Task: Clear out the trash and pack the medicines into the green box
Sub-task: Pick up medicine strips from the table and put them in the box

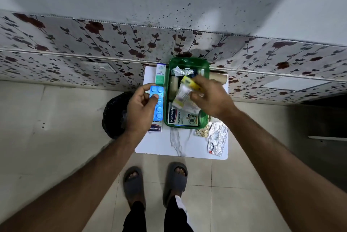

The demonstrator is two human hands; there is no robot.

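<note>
Left hand point(139, 107) grips a blue pill strip point(157, 103), thumb on top, held just left of the green box point(205, 68). Right hand point(210, 98) is over the box, fingers closed on a crumpled clear-and-yellow packet point(183, 93). Green box sits on the small white desk point(178, 145) against the flowered wall. Inside the box: a plaster box point(180, 118) at the near end, a silver foil strip point(181, 71) at the far end, a beige roll point(172, 87) along the left side. Outside, on the desk: a green-and-white carton point(160, 74) touching the box's left wall, a second plaster pack point(155, 128) partly under the left wrist, crumpled silver foil point(216, 137) and a strip of yellowish pills point(201, 132) at the near right. A black bag point(112, 113) is on the floor left of the desk. Feet in grey slippers point(134, 183) are below.
</note>
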